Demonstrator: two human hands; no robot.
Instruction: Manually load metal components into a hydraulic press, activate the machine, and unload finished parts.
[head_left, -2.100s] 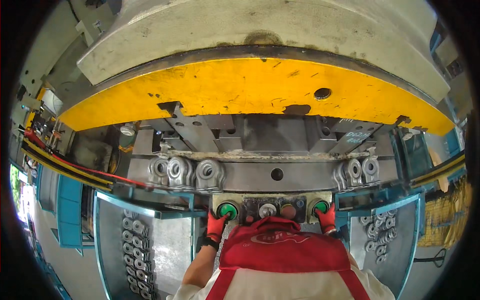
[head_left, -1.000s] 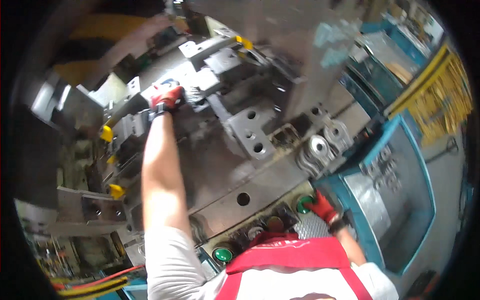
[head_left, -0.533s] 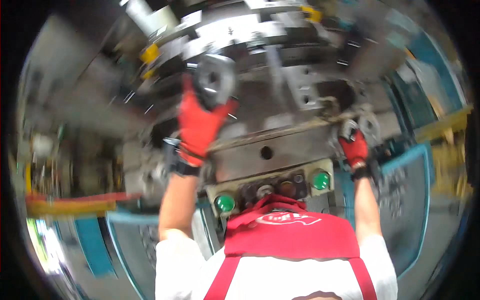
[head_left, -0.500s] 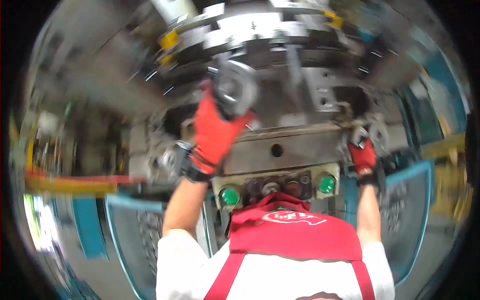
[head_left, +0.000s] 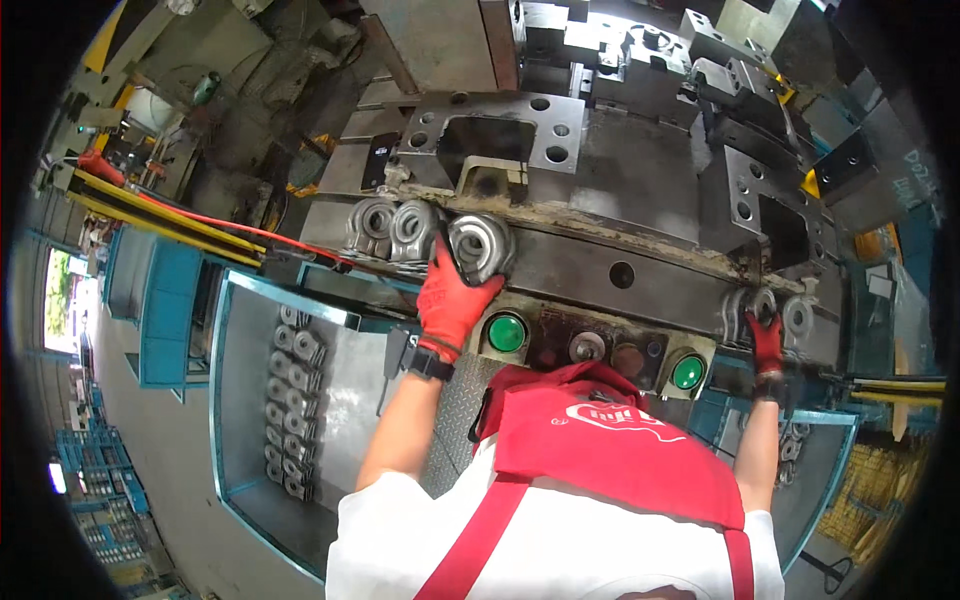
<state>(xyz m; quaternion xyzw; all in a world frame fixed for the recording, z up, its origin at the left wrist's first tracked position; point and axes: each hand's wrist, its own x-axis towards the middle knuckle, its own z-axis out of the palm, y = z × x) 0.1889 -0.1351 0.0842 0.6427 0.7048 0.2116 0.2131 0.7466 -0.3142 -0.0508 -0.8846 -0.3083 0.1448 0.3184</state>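
Observation:
My left hand (head_left: 452, 300), in a red glove, is closed on a ring-shaped metal part (head_left: 481, 246), its thumb and fingers around the lower edge. The part is at the front ledge of the press, close to two similar metal parts (head_left: 390, 228) standing side by side to its left. My right hand (head_left: 767, 342), also gloved in red, is closed around the lower end of another ring-shaped metal part (head_left: 762, 302) at the right end of the ledge. A further ring-shaped part (head_left: 799, 318) stands just right of it.
Below the ledge is a control panel with two green buttons (head_left: 506, 333). Steel die blocks (head_left: 560, 130) rise behind the ledge. A blue-rimmed bin (head_left: 222, 420) at lower left holds rows of metal parts (head_left: 292, 400); another bin (head_left: 850, 450) stands at right. A red hose (head_left: 215, 228) crosses the left.
My left hand has brought the ring-shaped part from over the die down to the ledge, beside the parts there. My right hand stays at the right-hand parts. The view has turned and sharpened.

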